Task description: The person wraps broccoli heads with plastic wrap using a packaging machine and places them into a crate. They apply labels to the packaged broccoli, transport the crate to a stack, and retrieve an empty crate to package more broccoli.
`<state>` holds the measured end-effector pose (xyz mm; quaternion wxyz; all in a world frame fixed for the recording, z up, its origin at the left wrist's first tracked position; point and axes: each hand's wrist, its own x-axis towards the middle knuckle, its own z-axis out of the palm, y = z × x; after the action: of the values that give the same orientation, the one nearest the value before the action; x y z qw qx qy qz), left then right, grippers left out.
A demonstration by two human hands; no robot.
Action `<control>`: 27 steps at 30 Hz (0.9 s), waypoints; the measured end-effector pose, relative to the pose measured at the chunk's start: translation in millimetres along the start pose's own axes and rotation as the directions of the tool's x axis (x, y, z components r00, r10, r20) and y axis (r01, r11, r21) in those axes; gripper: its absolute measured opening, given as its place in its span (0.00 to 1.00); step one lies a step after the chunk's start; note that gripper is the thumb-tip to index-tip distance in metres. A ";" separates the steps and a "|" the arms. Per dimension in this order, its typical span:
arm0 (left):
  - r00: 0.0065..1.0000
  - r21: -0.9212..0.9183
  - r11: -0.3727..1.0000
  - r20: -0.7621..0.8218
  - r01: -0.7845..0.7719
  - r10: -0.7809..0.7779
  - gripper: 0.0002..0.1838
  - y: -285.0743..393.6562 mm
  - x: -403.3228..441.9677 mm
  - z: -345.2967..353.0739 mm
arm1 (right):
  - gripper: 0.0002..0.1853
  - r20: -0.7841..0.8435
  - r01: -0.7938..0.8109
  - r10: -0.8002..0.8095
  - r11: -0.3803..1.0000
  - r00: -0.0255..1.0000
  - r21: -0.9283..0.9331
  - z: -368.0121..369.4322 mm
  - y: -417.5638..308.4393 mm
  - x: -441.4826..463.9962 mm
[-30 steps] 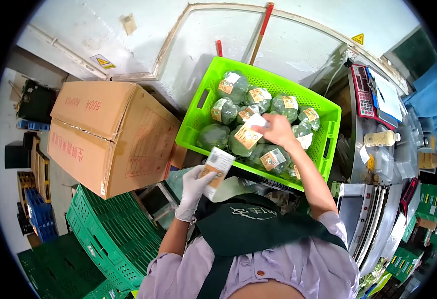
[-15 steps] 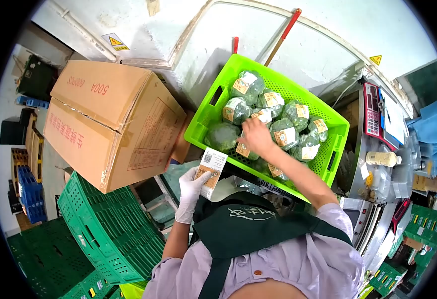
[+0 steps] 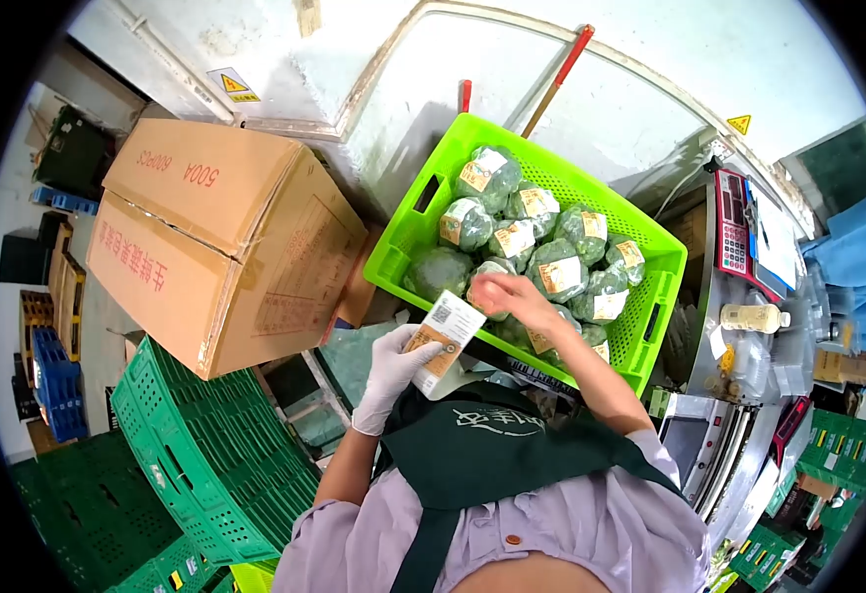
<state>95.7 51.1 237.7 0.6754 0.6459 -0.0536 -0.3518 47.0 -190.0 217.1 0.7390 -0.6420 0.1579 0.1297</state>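
Observation:
My left hand (image 3: 393,371), in a white glove, is closed on a stack of printed labels (image 3: 453,326) with a code and an orange-brown part. My bare right hand (image 3: 514,299) is over the near side of the bright green crate (image 3: 606,168), just right of the labels' upper end. Its fingers are blurred, so whether they hold anything is unclear. Inside the crate lie several plastic-wrapped broccoli heads (image 3: 492,176), most bearing white and orange labels. At the left, one broccoli head (image 3: 439,274) shows no label from here. The right hand partly hides another.
A large cardboard box (image 3: 215,237) stands left of the crate, above stacked dark green crates (image 3: 220,445). To the right are a red scale (image 3: 737,222), a clipboard (image 3: 777,237) and a bottle (image 3: 754,317). Red-handled tools (image 3: 573,54) lean on the wall behind.
My right hand has drawn back from the labelled broccoli toward the crate's near edge. The left hand has moved up and right with the labels, which are now tilted more.

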 end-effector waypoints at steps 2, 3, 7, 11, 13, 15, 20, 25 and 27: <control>0.992 0.217 0.976 0.127 -0.021 -0.007 0.21 -0.8 4.6 5.5 | 0.16 0.092 0.004 -0.001 0.999 0.996 -0.032 7.2 -12.5 -23.4; 0.979 0.279 0.944 0.151 -0.174 0.136 0.26 -4.9 4.4 10.6 | 0.12 0.029 0.009 -0.006 0.996 1.000 -0.092 16.0 -16.8 -33.5; 0.981 -0.191 0.982 0.191 -0.002 0.039 0.20 -10.8 8.9 27.5 | 0.08 -0.087 0.138 -0.210 0.850 0.974 -0.508 44.1 -14.9 -55.3; 0.993 0.255 0.961 -0.057 0.110 -0.099 0.16 -9.6 5.5 23.0 | 0.06 -0.110 0.202 -0.287 0.855 0.952 -0.478 43.0 -22.1 -52.5; 0.999 0.188 0.982 -0.025 0.033 -0.029 0.17 -13.7 -0.1 21.0 | 0.06 -0.159 0.211 -0.356 0.798 0.921 -0.564 25.6 -26.1 -35.5; 0.996 0.053 0.995 0.021 -0.084 0.083 0.20 -8.5 -9.9 23.7 | 0.08 -0.313 0.201 -0.454 0.779 0.834 -0.594 -4.4 -30.9 -4.2; 0.982 0.075 0.988 0.116 0.138 -0.146 0.21 -11.7 -24.8 3.7 | 0.15 -0.399 0.000 -0.311 0.788 0.863 -0.615 -31.3 -67.1 63.8; 0.973 0.000 0.979 0.111 0.203 -0.202 0.18 -10.4 -26.1 -3.9 | 0.24 -0.176 -0.030 -0.206 0.564 0.963 -0.825 3.8 -0.6 134.3; 0.970 -0.020 0.974 0.095 0.225 -0.222 0.18 -13.5 -24.2 -6.5 | 0.29 -0.190 -0.154 -0.090 0.309 0.978 -0.939 18.0 16.3 137.2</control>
<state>75.5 70.9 233.6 0.6382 0.6204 -0.0064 -0.4558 167.6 -171.4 149.7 0.1967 -0.9595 0.1400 0.1451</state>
